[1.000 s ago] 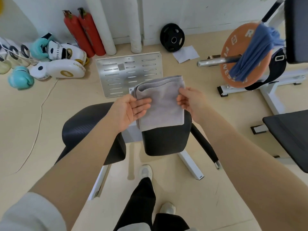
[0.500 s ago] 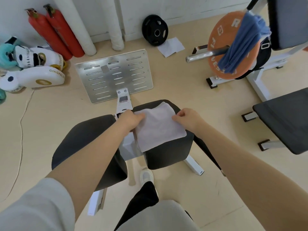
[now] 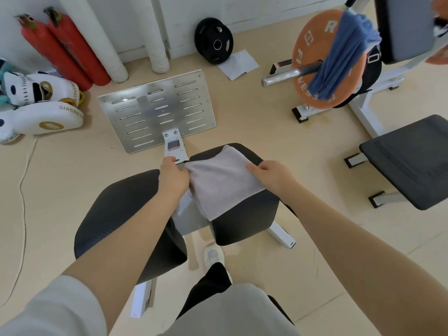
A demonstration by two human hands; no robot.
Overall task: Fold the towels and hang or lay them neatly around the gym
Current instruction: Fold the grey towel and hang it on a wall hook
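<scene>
Now the folded grey towel lies on the right black pad, both hands steadying it square: left hand seemingly pinching its left edge, right hand gripping the right edge, fingers curled.

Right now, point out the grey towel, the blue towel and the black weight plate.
grey towel (image 3: 224, 183): head view, middle of its folded top face.
blue towel (image 3: 344, 52): head view, middle of the draped cloth.
black weight plate (image 3: 206, 37): head view, its left face.
</scene>
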